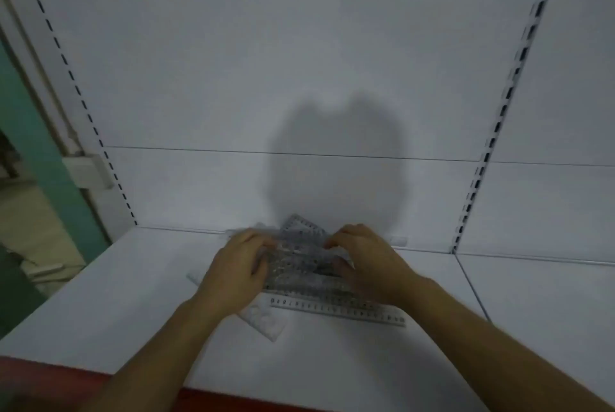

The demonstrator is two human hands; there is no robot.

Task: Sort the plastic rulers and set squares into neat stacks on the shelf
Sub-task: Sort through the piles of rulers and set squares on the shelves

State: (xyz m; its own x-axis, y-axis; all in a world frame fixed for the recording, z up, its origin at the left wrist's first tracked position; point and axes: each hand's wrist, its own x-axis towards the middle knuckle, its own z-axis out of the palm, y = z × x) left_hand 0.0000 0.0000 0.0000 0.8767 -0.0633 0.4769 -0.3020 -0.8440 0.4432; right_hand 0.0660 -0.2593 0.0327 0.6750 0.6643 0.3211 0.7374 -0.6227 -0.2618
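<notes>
A jumbled pile of clear plastic rulers and set squares [299,262] lies on the white shelf [133,311], near its back. My left hand [238,273] rests on the pile's left side with curled fingers. On the right side my right hand [364,262] holds the pile, its fingers bent over the top pieces. A long clear ruler [339,310] lies flat along the pile's near edge. A clear set square [263,320] pokes out below my left wrist. The image is blurred, so single pieces inside the pile cannot be told apart.
The white back panel [299,62] rises behind the shelf, with slotted uprights at left [83,102] and right [499,118]. A red strip [50,375] runs along the shelf's front edge. A second shelf section [549,295] adjoins on the right.
</notes>
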